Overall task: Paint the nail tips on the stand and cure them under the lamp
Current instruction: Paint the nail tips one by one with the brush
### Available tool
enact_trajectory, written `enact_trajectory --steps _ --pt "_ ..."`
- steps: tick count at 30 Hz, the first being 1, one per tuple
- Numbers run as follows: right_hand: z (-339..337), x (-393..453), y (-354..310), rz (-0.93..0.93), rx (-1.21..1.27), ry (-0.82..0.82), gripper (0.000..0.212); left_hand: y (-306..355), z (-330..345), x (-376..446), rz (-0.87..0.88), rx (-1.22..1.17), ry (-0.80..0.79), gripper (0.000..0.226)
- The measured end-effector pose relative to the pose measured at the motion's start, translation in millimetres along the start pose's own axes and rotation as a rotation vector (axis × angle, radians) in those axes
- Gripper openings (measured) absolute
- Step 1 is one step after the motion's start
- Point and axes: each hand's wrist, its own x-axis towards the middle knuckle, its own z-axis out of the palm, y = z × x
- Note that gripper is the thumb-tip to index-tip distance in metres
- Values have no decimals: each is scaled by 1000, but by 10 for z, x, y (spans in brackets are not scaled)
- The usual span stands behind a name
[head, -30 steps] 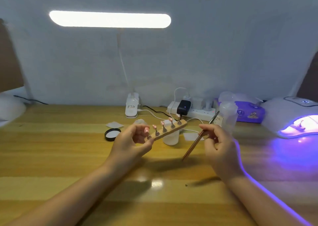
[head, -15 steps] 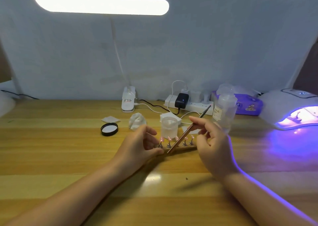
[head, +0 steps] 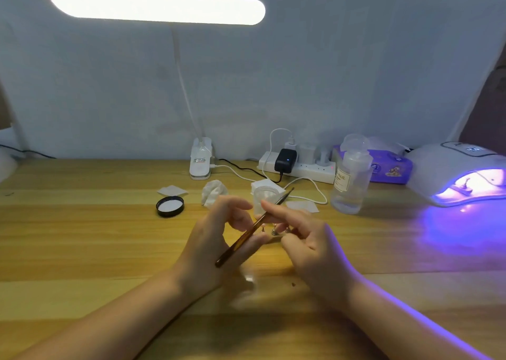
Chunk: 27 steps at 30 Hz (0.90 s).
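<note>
The wooden nail tip stand (head: 274, 233) lies on the table between my hands, and only a few metal pegs show. My left hand (head: 213, 242) curls around its left end, thumb against it. My right hand (head: 312, 246) pinches a thin brown brush (head: 247, 232); the handle slants down-left across my left hand and the tip points up-right. The white curing lamp (head: 449, 165) at the far right glows purple, with another small stand (head: 462, 189) inside its opening.
A small clear cup (head: 265, 196) stands just behind my hands. A black lid (head: 169, 207), crumpled tissue (head: 214, 191) and white pads (head: 172, 190) lie to the left. A clear bottle (head: 351, 184), power strip (head: 301, 169) with cables and desk lamp base (head: 201, 162) are behind.
The stand came down from mid-air onto the table. My hands closed in over it, and the brush handle now crosses my left hand.
</note>
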Motion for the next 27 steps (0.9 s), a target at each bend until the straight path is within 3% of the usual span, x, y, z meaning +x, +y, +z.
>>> enact_trajectory --steps 5,8,12,15,18,23,27 --pt "36 -26 -27 -40 -34 -124 65 26 3 10 31 -70 -36 20" --pt "48 -25 -2 -87 -21 -70 63 19 -4 3 -39 -81 23 11" --pt "-15 5 64 -257 -378 112 27 -26 -12 1 -91 -55 48 9" --pt "-33 7 101 -260 -635 94 9 -49 -28 8 -73 -20 44 7" --pt "-35 -5 151 -217 -797 47 12 -72 -38 6 -117 29 42 6" --pt "-69 45 219 -146 -860 -6 25 -61 -23 4 -344 211 -14 27" --pt "-79 75 249 -99 -870 -63 37 -44 20 4 -345 349 -70 17"
